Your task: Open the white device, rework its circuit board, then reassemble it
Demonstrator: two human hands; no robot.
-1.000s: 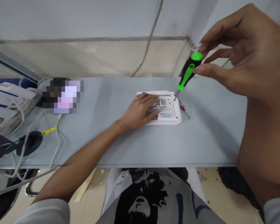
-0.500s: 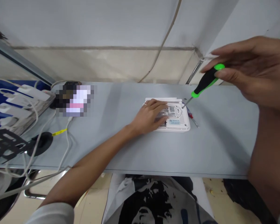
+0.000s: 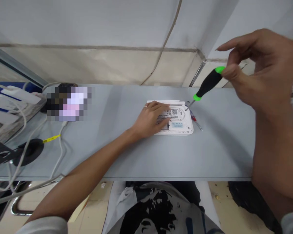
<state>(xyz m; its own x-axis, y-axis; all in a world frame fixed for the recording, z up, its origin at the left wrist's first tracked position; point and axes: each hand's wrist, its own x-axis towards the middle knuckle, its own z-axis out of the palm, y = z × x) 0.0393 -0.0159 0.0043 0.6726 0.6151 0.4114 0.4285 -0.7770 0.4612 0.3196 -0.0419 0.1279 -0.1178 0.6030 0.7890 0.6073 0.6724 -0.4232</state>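
Note:
A white perforated router-like box (image 3: 177, 124) with labels lies on the grey table. My left hand (image 3: 152, 119) rests spread over its left part, fingers apart. A black and green screwdriver (image 3: 209, 83) leans with its tip at the box's upper right corner. At the handle's green end, the thumb of my right hand (image 3: 261, 68) touches the cap; the other fingers are raised and curled away from it. A second, thin screwdriver with a red part (image 3: 194, 119) lies partly behind the box's right side.
On the left are a blurred phone (image 3: 75, 102) with a cable, white plugs in a power strip (image 3: 12, 100), and a black round stand (image 3: 30, 151). Loose white cables cross the table's left edge. A wall stands behind the table (image 3: 148, 156).
My right hand's fingers have opened away from the green screwdriver cap, with the thumb still at it. The whole view has shifted, so everything on the table appears further left.

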